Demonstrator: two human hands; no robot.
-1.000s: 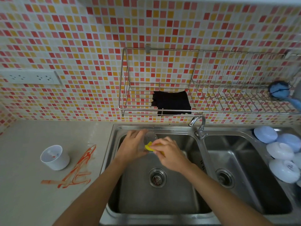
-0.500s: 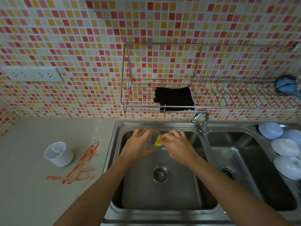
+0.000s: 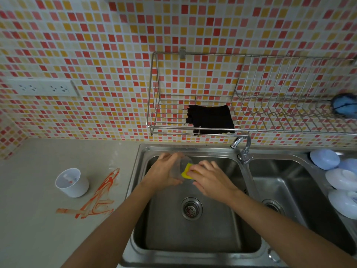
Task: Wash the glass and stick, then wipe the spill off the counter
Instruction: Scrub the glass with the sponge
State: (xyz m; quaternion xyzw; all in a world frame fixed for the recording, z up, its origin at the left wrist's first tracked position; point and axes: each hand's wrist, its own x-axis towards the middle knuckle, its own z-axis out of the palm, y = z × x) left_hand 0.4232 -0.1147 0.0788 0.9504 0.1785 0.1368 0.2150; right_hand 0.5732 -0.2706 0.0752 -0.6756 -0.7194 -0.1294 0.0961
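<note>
Backdrop: small square mosaic tiles (image 3: 96,45) in red, orange, pink and cream, running glossy behind a pale matte counter (image 3: 34,229).
Writing: none readable anywhere; white double socket plate (image 3: 43,87) showing only pin holes.
Basin: double stainless sink (image 3: 193,238), brushed and reflective, round perforated drain (image 3: 191,208) sitting in the left bowl, curved chrome tap (image 3: 242,147) standing between the bowls.
Rack: thin wire shelf (image 3: 251,130) hanging on the wall, black cloth (image 3: 210,118) draping over its front rail.
Left hand (image 3: 164,172): curling around the clear glass (image 3: 180,169), gripping it over the left bowl, above the drain.
Right hand (image 3: 209,176): pinching a yellow sponge (image 3: 187,171) and pressing it against the glass, fingers closed on the sponge.
Glass: transparent, smooth, lying sideways between both hands, touching the sponge.
Spill: orange-red streaks (image 3: 96,200) smearing across the counter, left of the sink.
Cup: white tapered cup (image 3: 71,182) standing upright just beside the streaks.
Far right: pale blue and white rounded dishes (image 3: 340,178) lying upside down beside the right bowl.
Stick: impossible to make out.
</note>
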